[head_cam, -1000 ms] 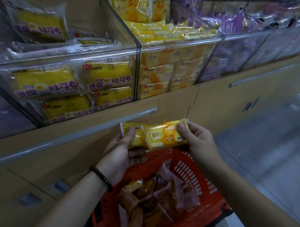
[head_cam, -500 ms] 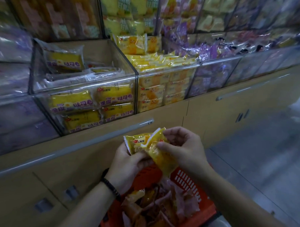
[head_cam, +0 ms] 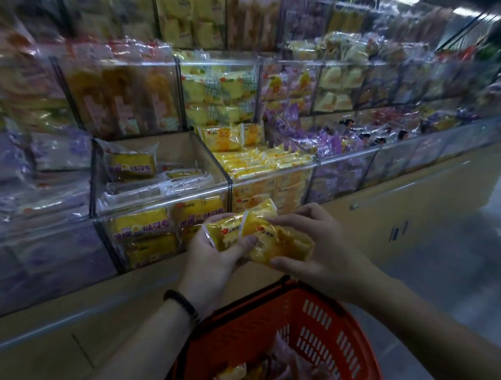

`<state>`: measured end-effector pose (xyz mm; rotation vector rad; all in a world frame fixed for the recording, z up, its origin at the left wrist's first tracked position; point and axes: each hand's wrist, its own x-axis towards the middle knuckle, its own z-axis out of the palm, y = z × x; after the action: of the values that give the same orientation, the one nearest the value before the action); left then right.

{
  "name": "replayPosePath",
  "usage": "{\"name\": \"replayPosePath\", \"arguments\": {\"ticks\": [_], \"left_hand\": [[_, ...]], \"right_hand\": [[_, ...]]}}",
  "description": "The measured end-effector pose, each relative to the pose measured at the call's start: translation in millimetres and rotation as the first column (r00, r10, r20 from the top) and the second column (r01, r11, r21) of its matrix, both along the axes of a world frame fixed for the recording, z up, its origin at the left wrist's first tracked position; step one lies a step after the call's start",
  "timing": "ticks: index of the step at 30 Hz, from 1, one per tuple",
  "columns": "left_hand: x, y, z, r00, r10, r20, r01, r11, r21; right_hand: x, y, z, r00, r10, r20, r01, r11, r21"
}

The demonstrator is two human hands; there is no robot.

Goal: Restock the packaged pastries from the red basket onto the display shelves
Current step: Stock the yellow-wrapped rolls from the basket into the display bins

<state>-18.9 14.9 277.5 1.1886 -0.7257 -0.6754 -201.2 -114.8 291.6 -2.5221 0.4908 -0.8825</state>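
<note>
Clear acrylic display shelves (head_cam: 164,190) span nine to three o'clock, and the red basket (head_cam: 313,324) sits at six. Just above it, the left hand (head_cam: 212,256) and right hand (head_cam: 322,244) each keep a grip clamped on yellow packaged pastries (head_cam: 279,245) — the packs touching.

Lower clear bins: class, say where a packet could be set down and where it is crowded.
Free: toast-roll bin, above its flat packets, before the bare cardboard back wall. Crowded: yellow-packet bin right of it, heaped to the rim; purple-packet bin beyond.
</note>
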Motion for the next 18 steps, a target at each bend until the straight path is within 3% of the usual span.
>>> {"name": "replayPosePath", "arguments": {"ticks": [3,9,12,15,18], "left_hand": [[5,-10,23,0.998,-0.004,0.070,0.007,0.999,-0.048],[24,-22,69,0.976,-0.036,0.214,0.048,0.998,-0.051],[47,-32,97,0.913,0.000,0.409,0.016,0.999,-0.036],[79,-46,124,0.891,0.047,0.452,-0.030,0.999,-0.044],[114,-62,154,0.781,0.127,0.612,-0.141,0.990,-0.025]], "right_hand": [[3,-3,13,0.993,-0.120,0.013,0.121,0.973,-0.198],[24,-35,54,0.971,-0.230,0.069,0.239,0.914,-0.327],[35,-49,88,0.969,-0.245,0.018,0.230,0.880,-0.416],[46,-63,124,0.957,-0.287,-0.042,0.229,0.835,-0.500],[61,-86,146,0.943,-0.325,-0.072,0.246,0.826,-0.507]]}}
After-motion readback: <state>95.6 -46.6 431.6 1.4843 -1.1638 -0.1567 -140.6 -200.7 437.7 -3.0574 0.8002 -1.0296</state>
